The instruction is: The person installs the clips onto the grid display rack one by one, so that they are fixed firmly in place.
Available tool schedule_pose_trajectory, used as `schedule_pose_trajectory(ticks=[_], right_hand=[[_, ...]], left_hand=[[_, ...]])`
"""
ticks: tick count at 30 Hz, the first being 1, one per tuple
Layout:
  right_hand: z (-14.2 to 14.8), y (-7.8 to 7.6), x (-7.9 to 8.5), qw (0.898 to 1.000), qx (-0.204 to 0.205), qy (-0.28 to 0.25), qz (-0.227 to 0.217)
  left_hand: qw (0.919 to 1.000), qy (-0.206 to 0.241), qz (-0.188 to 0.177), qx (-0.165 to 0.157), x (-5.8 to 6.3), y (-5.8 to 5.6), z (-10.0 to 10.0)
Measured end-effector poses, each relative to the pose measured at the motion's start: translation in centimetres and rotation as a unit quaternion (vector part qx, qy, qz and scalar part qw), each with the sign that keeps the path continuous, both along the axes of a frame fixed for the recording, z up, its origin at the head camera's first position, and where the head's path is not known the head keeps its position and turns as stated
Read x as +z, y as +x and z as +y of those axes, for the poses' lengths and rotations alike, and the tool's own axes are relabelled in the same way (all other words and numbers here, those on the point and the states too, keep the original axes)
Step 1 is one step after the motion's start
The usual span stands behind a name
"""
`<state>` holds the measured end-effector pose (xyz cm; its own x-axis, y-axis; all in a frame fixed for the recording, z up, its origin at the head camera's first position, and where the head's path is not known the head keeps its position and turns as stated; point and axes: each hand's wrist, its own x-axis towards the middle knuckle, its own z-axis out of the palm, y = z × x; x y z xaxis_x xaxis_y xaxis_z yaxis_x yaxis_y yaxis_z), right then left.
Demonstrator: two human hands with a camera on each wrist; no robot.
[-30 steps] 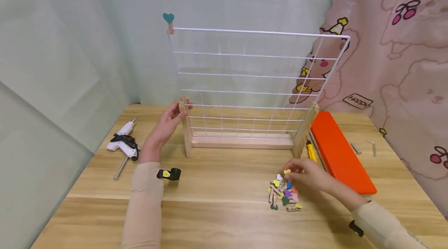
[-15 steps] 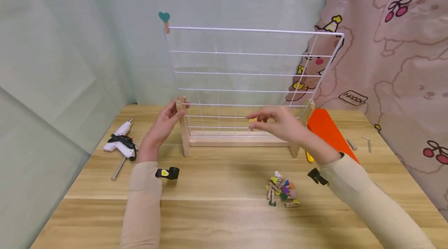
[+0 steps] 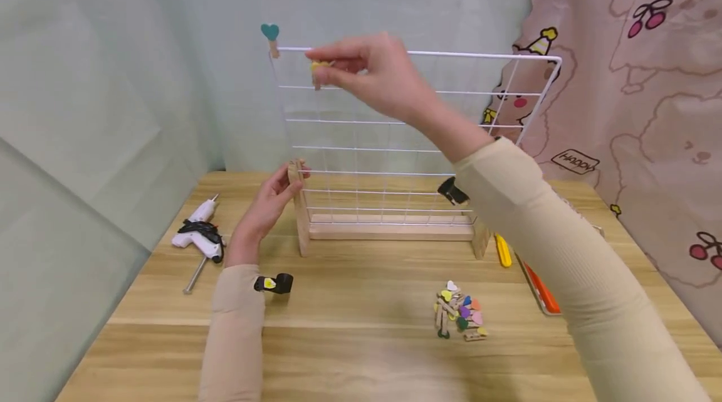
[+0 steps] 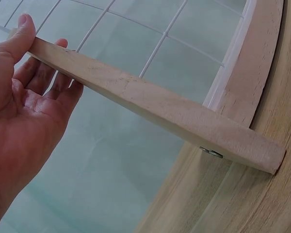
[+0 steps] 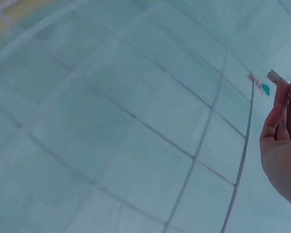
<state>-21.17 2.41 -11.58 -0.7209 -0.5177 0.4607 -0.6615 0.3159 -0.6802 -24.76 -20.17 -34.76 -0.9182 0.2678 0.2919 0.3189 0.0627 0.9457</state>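
Note:
A white wire grid (image 3: 406, 121) stands upright in a wooden stand (image 3: 389, 232). My left hand (image 3: 271, 201) grips the top of the stand's left post (image 4: 150, 99), thumb on one side and fingers on the other. Near the grid's upper left, my right hand (image 3: 375, 73) pinches a small wooden clothespin with a yellow heart (image 3: 319, 66) between thumb and fingertips. The clothespin is largely covered by the fingers. A clothespin with a teal heart (image 3: 270, 32) is clipped on the grid's top left corner. Several heart clothespins (image 3: 459, 313) lie in a pile on the table.
A white glue gun (image 3: 198, 229) with a black cord lies at the left, a metal bolt (image 3: 195, 275) beside it. A yellow-handled tool (image 3: 503, 251) and a red case (image 3: 543, 289), partly hidden by my right sleeve, lie at the right. A curtain hangs behind.
My right hand has lifted the yellow heart clothespin from the pile and carried it up and left to near the grid's top bar. The left hand keeps its grip on the post.

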Motion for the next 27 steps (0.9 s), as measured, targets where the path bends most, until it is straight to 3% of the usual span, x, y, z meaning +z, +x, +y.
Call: schedule_pose_trajectory(ticks=[5,9,14,27], right_hand=[[-1.9,-1.1,2.2,0.998,-0.04,-0.035,-0.035],[-3.0,-2.8,2.2,0.995,-0.074,-0.061,-0.011],[-3.5,-4.9,1.8,0.993,-0.088,-0.076,0.013],[-4.9,-5.2,1.3,0.993,-0.11,-0.02,0.037]], left_hand=[[1.0,0.004,-0.008,0.002,0.1,0.1,-0.1],[1.0,0.003,-0.006,0.001,0.2,-0.1,-0.1],[1.0,-0.003,0.001,-0.006,0.4,-0.5,0.1],[1.0,-0.002,-0.003,-0.007,0.6,-0.3,0.0]])
